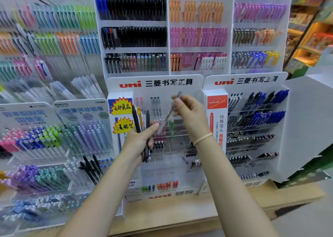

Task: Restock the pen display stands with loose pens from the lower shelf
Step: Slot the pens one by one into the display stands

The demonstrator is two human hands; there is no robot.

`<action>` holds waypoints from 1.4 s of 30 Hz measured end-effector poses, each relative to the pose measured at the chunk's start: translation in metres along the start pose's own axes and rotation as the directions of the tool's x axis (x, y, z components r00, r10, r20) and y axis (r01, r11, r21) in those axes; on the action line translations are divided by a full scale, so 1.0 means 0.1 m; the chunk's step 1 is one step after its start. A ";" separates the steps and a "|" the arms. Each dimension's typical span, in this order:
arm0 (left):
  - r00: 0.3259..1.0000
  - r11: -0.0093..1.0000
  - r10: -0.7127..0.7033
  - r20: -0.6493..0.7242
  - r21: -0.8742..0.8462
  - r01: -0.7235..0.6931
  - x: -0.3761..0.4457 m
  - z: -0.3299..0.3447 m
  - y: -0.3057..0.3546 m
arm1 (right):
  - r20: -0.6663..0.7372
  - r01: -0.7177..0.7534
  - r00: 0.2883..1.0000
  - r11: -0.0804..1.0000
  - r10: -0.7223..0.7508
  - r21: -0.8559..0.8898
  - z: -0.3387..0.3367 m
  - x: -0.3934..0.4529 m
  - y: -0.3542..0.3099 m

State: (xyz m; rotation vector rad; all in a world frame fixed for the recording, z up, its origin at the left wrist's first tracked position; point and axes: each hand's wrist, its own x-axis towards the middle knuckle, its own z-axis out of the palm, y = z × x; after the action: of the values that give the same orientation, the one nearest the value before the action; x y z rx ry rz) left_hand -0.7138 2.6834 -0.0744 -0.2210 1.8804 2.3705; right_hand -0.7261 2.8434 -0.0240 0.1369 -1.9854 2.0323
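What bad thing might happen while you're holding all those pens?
The left hand grips a loose bunch of pens that fan out, so one might slip and drop. The right hand pinches a single grey pen while blurred, so it may miss the narrow slots of the clear uni stand or knock pens already there.

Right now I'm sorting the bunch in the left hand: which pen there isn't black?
The orange pen, sticking up between black pens in the bunch the left hand grips. A thin clear-looking one stands beside it; the rest look black.

Black and orange pens (139, 121), red-lettered white display stand (155, 84), yellow starburst labels (121, 108)
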 end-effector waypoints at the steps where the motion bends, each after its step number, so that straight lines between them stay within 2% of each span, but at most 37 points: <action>1: 1.000 1.000 -0.012 -0.009 -0.021 0.012 0.02 -0.02 0.02 | -0.056 0.049 0.997 0.999 -0.049 0.011 -0.02 0.07 -0.07; 5: 0.998 0.998 -0.021 0.055 -0.060 0.024 0.07 -0.04 0.09 | -0.214 0.260 0.945 0.965 -0.246 0.039 -0.11 0.30 -0.21; 8: 0.995 0.997 -0.026 0.096 -0.071 0.033 0.09 -0.02 0.12 | -0.173 0.302 0.934 0.950 -0.311 -0.076 -0.07 0.41 -0.11; 10: 0.993 0.995 -0.045 0.112 -0.079 0.054 0.12 -0.01 0.12 | -0.075 0.262 0.958 0.948 -0.278 -0.180 -0.03 0.46 0.01; 14: 0.985 0.994 -0.070 0.155 -0.075 0.082 0.15 0.04 0.11 | 0.069 0.138 0.990 0.928 -0.122 -0.346 -0.01 0.55 0.28; 21: 0.986 0.995 -0.073 0.148 -0.052 0.081 0.22 0.03 0.15 | 0.265 0.253 0.958 0.764 -0.111 -0.594 0.01 0.72 0.26; 27: 0.986 0.997 -0.071 0.149 -0.030 0.076 0.25 0.00 0.16 | 0.291 0.261 0.953 0.705 -0.081 -0.659 0.02 0.85 0.36; 35: 0.976 0.997 -0.062 0.208 -0.025 0.069 0.27 -0.01 0.15 | 0.328 0.352 0.932 0.600 -0.155 -0.719 -0.05 0.83 0.39; 36: 0.971 0.998 -0.056 0.232 -0.026 0.063 0.26 -0.02 0.15 | 0.297 0.363 0.931 0.611 -0.211 -0.704 -0.06 0.78 0.36; 38: 0.963 0.999 -0.040 0.265 -0.020 0.047 0.25 -0.03 0.16 | 0.169 0.347 0.936 0.721 -0.310 -0.600 -0.06 0.63 0.26; 39: 0.961 0.999 -0.036 0.273 -0.014 0.041 0.24 -0.04 0.16 | 0.131 0.297 0.954 0.799 -0.269 -0.523 -0.05 0.55 0.20; 40: 0.960 0.999 -0.033 0.279 -0.009 0.037 0.23 -0.04 0.17 | 0.139 0.211 0.976 0.870 -0.166 -0.446 -0.03 0.48 0.14; 42: 0.954 1.000 -0.031 0.299 0.011 0.029 0.21 -0.03 0.16 | 0.255 0.027 0.965 0.934 0.069 -0.357 0.01 0.38 0.08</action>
State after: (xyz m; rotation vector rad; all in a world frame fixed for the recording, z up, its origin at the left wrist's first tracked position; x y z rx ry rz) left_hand -0.7375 2.6764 -0.0634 0.1054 1.7287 2.2281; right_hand -0.7643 2.8478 -0.0213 0.3215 -2.4949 1.6966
